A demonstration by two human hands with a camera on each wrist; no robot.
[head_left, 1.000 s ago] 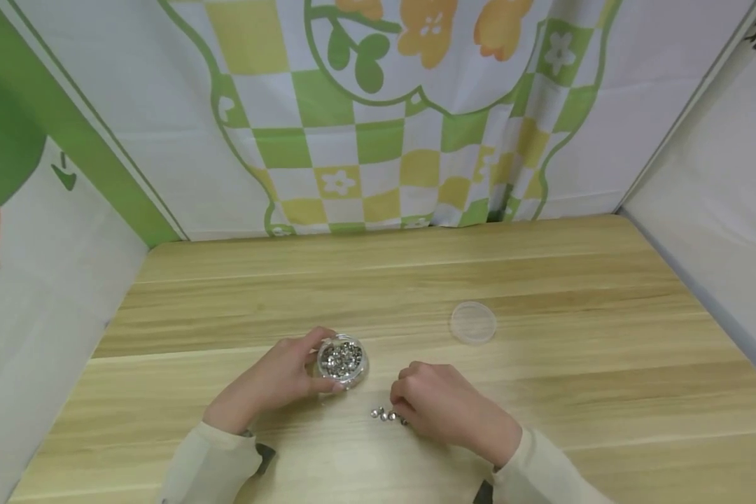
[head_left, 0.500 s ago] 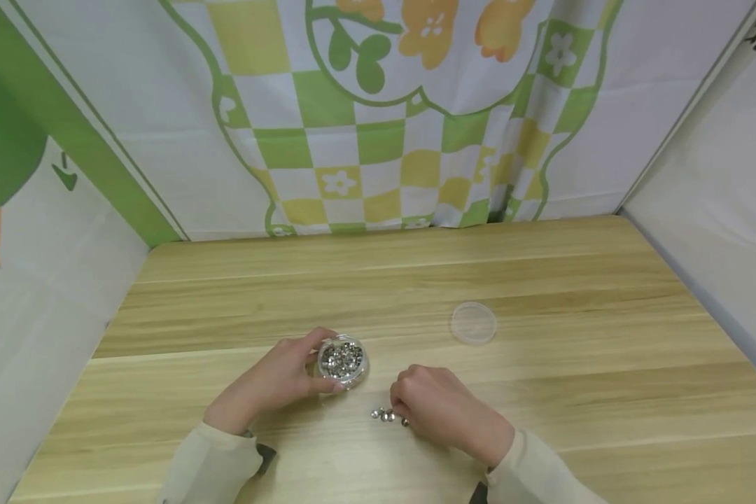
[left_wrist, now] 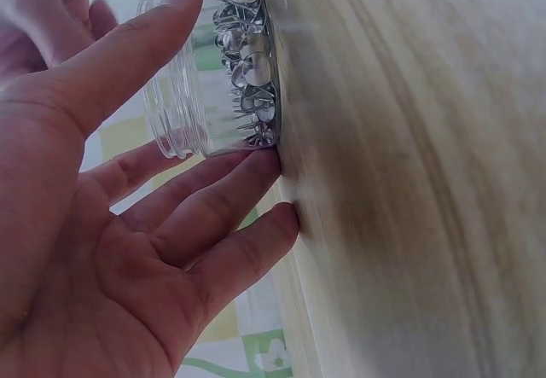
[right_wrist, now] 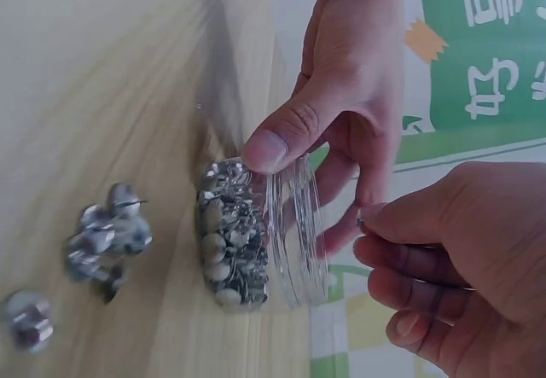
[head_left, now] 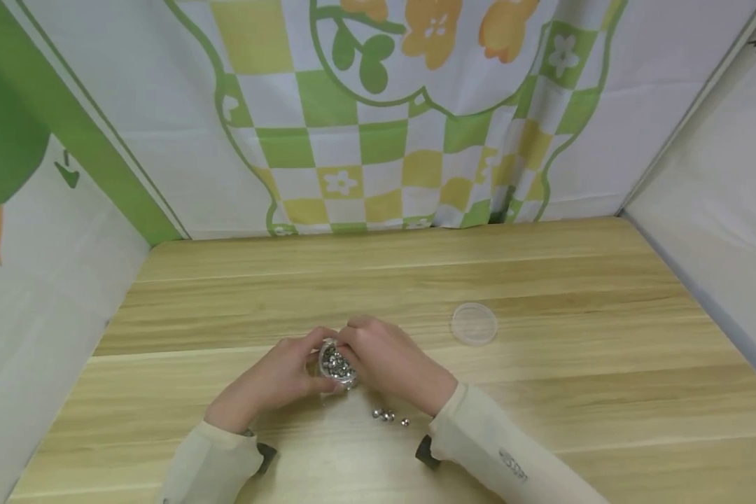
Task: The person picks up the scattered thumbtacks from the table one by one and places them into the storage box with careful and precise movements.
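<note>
A clear jar (right_wrist: 299, 241) of silver thumbtacks (right_wrist: 230, 241) stands upright on the table. My left hand (head_left: 280, 378) holds it from the left, its thumb on the near side and fingers round the far side. My right hand (head_left: 390, 360) is over the jar's mouth, thumb and forefinger pinching a thumbtack (right_wrist: 362, 222) that is mostly hidden by the fingertips. On the table, just in front of the jar, lies a small cluster of loose thumbtacks (head_left: 386, 416), with a single thumbtack (head_left: 405, 422) a little to the right.
A clear round lid (head_left: 474, 324) lies flat on the wooden table (head_left: 573, 364), behind and to the right of the jar. Printed cloth (head_left: 378, 161) hangs along the back edge, and pale cloth walls stand at both sides.
My right hand has moved from the loose thumbtacks up and left to the jar's mouth, bringing a thumbtack in its pinch. The left hand and the jar have stayed in place.
</note>
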